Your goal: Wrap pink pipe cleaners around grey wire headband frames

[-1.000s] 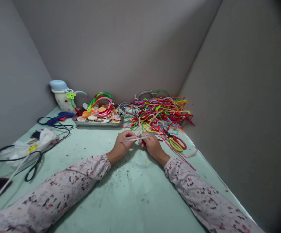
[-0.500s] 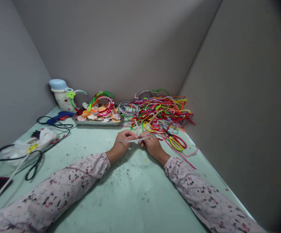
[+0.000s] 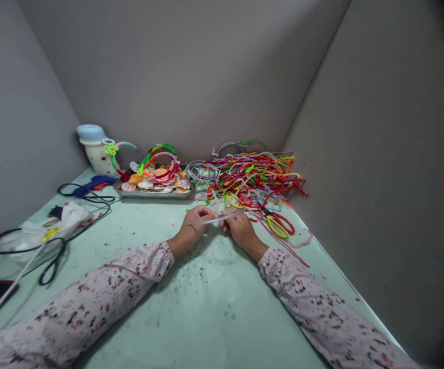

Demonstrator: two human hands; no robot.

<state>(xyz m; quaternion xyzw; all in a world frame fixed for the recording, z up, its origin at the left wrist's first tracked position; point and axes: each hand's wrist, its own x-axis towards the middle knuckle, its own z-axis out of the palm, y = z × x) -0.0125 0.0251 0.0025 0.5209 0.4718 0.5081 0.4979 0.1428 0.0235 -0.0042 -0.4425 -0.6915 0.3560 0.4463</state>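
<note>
Both hands meet above the table, holding a thin pale-grey headband (image 3: pixel 206 222) that bows across in front of the fingers. My left hand (image 3: pixel 194 225) pinches it with thumb and forefinger. Close beside, my right hand (image 3: pixel 240 226) is closed on the band's right part. A pale pink pipe cleaner (image 3: pixel 216 201) rises between the fingertips; whether it is wound on the band is hard to make out. Just beyond the right hand, scissors (image 3: pixel 277 227) with red and yellow handles lie among loose pipe cleaners.
A metal tray (image 3: pixel 152 195) holds shells and colourful wrapped hoops. Right of it are coiled silver bands (image 3: pixel 203 173) and a pipe-cleaner heap (image 3: pixel 256 171). A blue-lidded cup (image 3: pixel 98 151), blue glue gun (image 3: pixel 91 185), black cable (image 3: pixel 55 266) and plastic bag (image 3: pixel 68 218) stand left.
</note>
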